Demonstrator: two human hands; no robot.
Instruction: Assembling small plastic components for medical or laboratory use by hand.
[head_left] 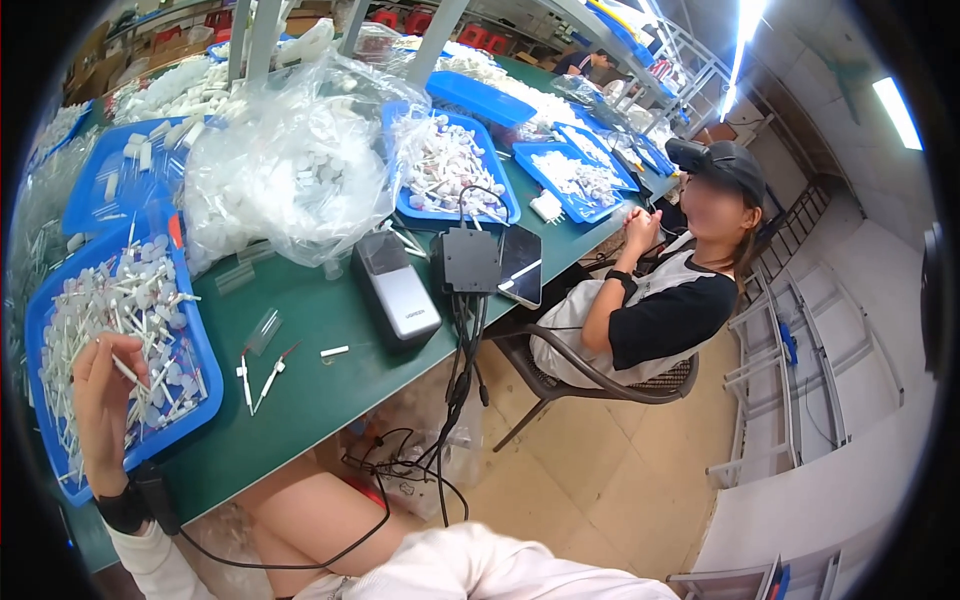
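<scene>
My left hand [105, 395], a black band [125, 508] round its wrist, is over the near left blue tray [205, 345]. Its fingers are curled and pinch a thin white plastic stick [127, 368]. Many similar white sticks with round, pale translucent pieces [150, 270] fill that tray. To the right of the tray, two slim white pieces with thin reddish tips [268, 384] lie on the green table [310, 395]. Close by are a clear plastic tube [264, 331] and a short white stick [335, 351]. My right hand is not in view.
A big clear bag [290, 160] of pale parts stands behind. A grey-black box [397, 290], a black cable box [468, 262] and a phone [522, 262] line the table edge. Cables [455, 400] hang down. A seated person [660, 290] is on the right, beyond another filled blue tray [505, 185].
</scene>
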